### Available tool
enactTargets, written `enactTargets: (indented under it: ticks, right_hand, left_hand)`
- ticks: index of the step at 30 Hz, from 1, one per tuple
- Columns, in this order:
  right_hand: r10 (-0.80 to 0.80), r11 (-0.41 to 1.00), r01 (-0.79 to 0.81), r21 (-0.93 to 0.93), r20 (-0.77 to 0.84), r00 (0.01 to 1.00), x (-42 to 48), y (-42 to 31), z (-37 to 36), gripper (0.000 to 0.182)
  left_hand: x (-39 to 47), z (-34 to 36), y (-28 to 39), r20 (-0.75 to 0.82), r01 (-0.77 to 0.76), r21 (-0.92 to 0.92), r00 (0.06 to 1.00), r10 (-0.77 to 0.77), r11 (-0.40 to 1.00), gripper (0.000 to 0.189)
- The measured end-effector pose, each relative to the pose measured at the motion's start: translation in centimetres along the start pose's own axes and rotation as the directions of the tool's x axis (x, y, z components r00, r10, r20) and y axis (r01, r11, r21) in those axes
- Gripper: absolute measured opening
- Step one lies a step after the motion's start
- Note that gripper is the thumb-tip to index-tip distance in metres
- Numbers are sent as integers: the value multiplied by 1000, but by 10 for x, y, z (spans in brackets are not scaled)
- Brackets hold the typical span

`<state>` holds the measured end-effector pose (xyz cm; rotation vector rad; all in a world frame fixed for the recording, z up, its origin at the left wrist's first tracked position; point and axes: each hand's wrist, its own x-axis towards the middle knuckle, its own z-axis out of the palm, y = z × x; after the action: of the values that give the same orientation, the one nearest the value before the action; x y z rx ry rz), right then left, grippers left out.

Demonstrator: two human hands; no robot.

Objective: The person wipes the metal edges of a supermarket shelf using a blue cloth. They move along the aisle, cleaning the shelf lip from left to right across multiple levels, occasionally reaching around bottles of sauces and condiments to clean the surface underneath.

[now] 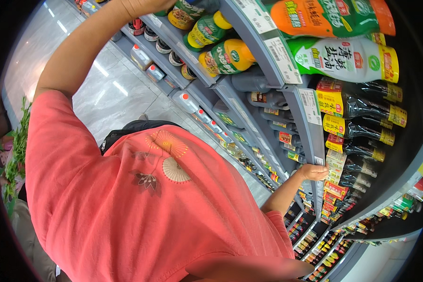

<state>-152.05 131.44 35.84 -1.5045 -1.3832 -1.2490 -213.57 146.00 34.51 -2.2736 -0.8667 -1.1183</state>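
My left hand (148, 4) is cut off by the top edge of the view, near the upper shelf of bottles; its fingers are hidden. On the right, my right hand (314, 172) is closed on the front edge of a grey shelf (305, 130), beside cartons and dark sauce bottles. Large squeeze bottles, one orange and green (333, 17), one white with a yellow cap (349, 60), stand on that shelf. Yellow-labelled dark glass bottles (366, 105) follow. Green and yellow squeeze bottles (229, 56) stand lower, nearer my left hand.
Lower shelves carry jars and jugs with red caps (187, 101). Glossy grey floor tiles (127, 84) lie beside the shelving. Long green leaves (17, 158) and part of a person in light trousers (28, 236) appear at the far left. Another curved shelf (391, 197) stands at the right.
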Motion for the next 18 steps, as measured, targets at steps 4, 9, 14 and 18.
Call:
enactTargets:
  ticks: [4,9,14,18]
  right_hand:
    - [6,1000,-6,-3,16,1000,1,0,7,41]
    - [-9,999,10,-32,23,1000,-1,4,3,44]
    - [-21,999,23,-42,52,998,-4,10,3,45]
    - [44,996,-35,-81,118,992,-8,19,4,45]
  left_hand:
    - [-18,-25,-37,-9,25,128,1000,-24,992,26]
    - [-39,-31,-80,7,67,154,998,-69,986,26]
    - [-57,-44,-120,-16,147,213,989,-147,966,29]
    - [-64,-53,-141,7,132,199,991,-136,971,33]
